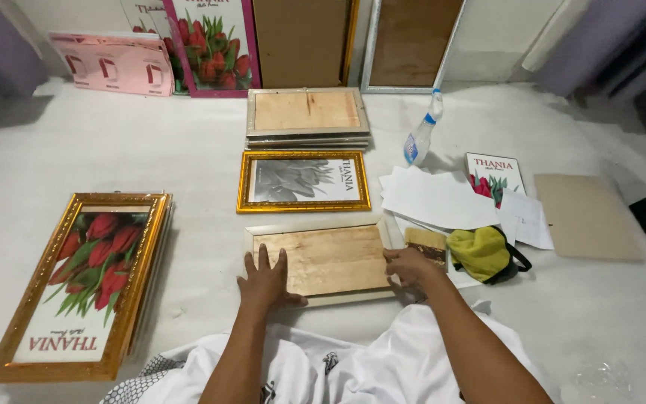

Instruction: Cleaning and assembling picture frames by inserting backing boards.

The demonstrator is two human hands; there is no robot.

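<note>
Face-down picture frame (323, 262), pale cream border, bare wooden backing board up, lies flat on the white floor (188, 157) directly in front of the seated person. Left hand (265, 280) rests palm-down on the backing's near-left part, fingers spread flat, nothing grasped. Right hand (410, 268) is at the frame's right edge, fingers curled against backing and border; whether that grip pinches anything cannot be told. Just right of it: a small brown block (428, 245), a yellow-green cloth (481, 253), loose white sheets (435, 198). Left, well apart: gold frame with red tulip print (84, 280), face up on a stack. Beyond the work: gold frame with grey print (303, 181), then a stack of face-down silver frames (308, 116). Spray bottle (420, 135) stands right of the stack. Brown cardboard sheet (585, 217) far right. Against the wall: pink-framed tulip picture (213, 45), pink boxes (114, 63).
</note>
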